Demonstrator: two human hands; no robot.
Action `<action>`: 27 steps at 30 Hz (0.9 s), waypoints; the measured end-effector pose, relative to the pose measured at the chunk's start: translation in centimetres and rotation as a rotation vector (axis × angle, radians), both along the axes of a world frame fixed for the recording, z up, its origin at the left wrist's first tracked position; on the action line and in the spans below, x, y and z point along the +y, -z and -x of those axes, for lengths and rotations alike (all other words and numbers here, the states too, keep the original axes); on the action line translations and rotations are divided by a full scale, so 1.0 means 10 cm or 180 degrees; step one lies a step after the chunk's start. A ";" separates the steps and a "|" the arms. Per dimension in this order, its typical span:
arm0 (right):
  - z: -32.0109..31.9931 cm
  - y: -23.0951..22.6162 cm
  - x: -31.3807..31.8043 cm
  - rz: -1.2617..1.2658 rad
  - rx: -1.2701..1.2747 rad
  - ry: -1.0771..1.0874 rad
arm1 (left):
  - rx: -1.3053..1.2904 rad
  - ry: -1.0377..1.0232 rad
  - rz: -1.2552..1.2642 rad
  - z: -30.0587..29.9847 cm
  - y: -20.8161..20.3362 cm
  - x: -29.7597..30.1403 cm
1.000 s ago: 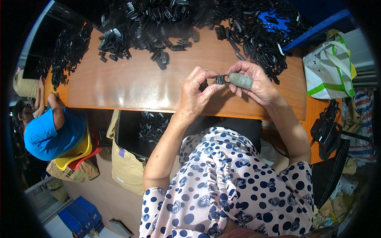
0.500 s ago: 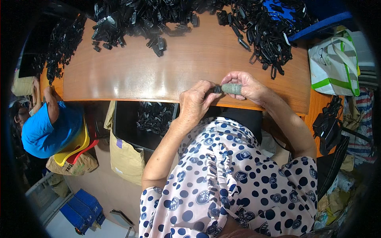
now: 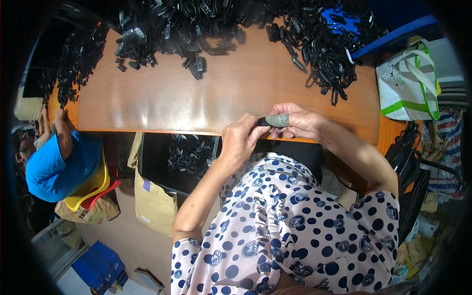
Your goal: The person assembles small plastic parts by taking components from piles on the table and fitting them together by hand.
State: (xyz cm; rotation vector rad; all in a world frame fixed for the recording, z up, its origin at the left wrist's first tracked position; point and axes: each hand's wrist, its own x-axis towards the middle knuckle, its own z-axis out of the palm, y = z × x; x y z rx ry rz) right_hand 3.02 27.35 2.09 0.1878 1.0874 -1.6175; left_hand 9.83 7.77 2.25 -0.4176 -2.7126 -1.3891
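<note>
At the counter's (image 3: pixel 172 88) 5 o'clock, by its near edge, 1 small black piece (image 3: pixel 263 121), mostly hidden, sits between 2 hands. The left hand (image 3: pixel 239 136), at its 8 o'clock, pinches it; the right hand (image 3: pixel 304 123), at 3 o'clock, curls beside it with a grey, knit-textured finger cover (image 3: pixel 279 120), its grip unclear.

from far off, I saw a shiny brown wood table (image 3: pixel 162 98) | far middle: a big, messy heap of little black bits (image 3: pixel 182 24) lay there | right: another black heap (image 3: pixel 319 61) lay, something blue (image 3: pixel 348 25) showing | left end: one more black heap (image 3: pixel 78 64) sat
</note>
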 end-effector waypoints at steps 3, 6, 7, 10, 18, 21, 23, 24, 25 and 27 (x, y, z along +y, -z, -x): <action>-0.03 -0.18 -0.13 0.0367 0.0235 0.0003 | -0.1085 -0.0510 -0.1472 -0.05 -0.09 -0.04; -0.07 -0.30 -0.25 0.0764 0.0674 -0.0471 | -0.1248 -0.0449 -0.2320 -0.07 -0.16 -0.19; -0.07 -0.34 -0.31 0.0866 0.0729 -0.0852 | -0.1525 -0.0405 -0.2633 -0.09 -0.16 -0.23; -0.04 -0.29 -0.42 0.1075 0.0667 -0.1408 | -0.1335 -0.0357 -0.2393 -0.22 -0.10 -0.32; -0.33 -0.22 -0.87 0.0960 0.0955 -0.0687 | -0.1086 -0.0635 -0.2927 -0.36 -0.14 -0.52; -0.18 -0.23 -0.91 0.0949 0.1694 -0.1203 | -0.0429 -0.0581 -0.1503 -0.43 -0.12 -0.73; 0.11 -0.12 -0.76 0.0002 0.3716 -0.1389 | -0.0582 -0.1067 -0.1325 -0.57 -0.11 -0.94; 0.42 -1.01 -0.67 -0.0363 0.0638 -0.1015 | -0.0458 -0.1504 -0.1144 -0.79 -0.12 -1.15; 0.71 -0.47 -0.45 -0.1187 0.3279 -0.1213 | -0.0412 -0.1682 -0.0645 -0.76 -0.20 -1.26; 1.15 -0.33 -0.42 -0.2829 0.6063 -0.1533 | -0.0458 -0.1617 0.0550 -0.80 -0.25 -1.56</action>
